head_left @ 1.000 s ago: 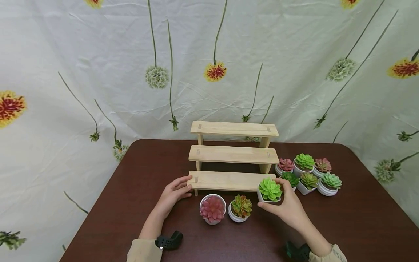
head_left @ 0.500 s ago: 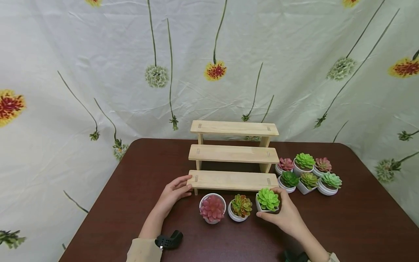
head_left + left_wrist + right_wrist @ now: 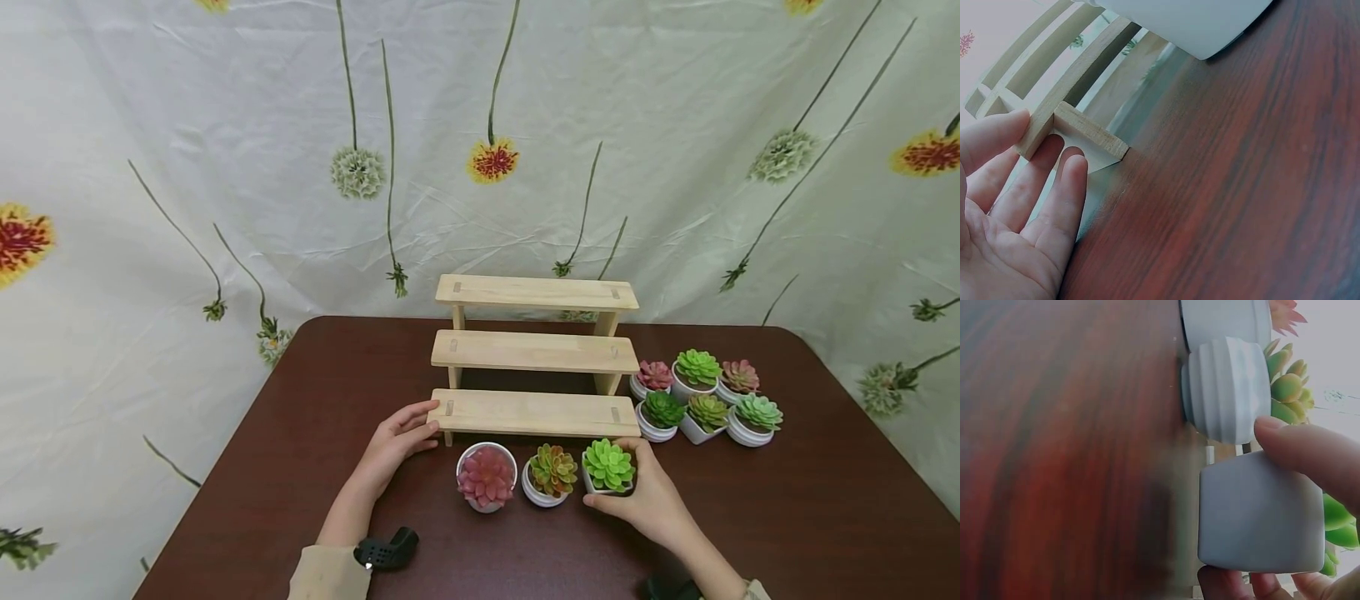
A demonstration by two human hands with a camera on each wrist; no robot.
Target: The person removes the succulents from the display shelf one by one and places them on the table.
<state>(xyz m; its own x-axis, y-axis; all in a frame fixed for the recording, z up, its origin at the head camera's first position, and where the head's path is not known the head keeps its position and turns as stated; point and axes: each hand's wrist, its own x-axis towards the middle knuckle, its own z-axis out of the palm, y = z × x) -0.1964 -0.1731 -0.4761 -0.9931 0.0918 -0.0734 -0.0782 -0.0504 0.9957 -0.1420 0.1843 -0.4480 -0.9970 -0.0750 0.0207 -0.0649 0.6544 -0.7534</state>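
Note:
A three-step wooden display stand stands on the dark table. At the left end of its lowest step, my left hand holds the board, thumb at one face and fingers at the other, as the left wrist view shows. My right hand grips a bright green succulent in a square white pot, thumb on one side and fingers on the other, close over the table. To its left are an orange-green succulent in a ribbed round pot and a pink succulent in a white pot, before the stand.
Several potted succulents are grouped on the table right of the stand. A flower-printed cloth hangs behind the dark wooden table. Each wrist wears a black band.
My right hand has brought the bright green succulent toward me and slightly left, away from the lowest step, into line with the other two pots. My left hand has stayed on the stand.

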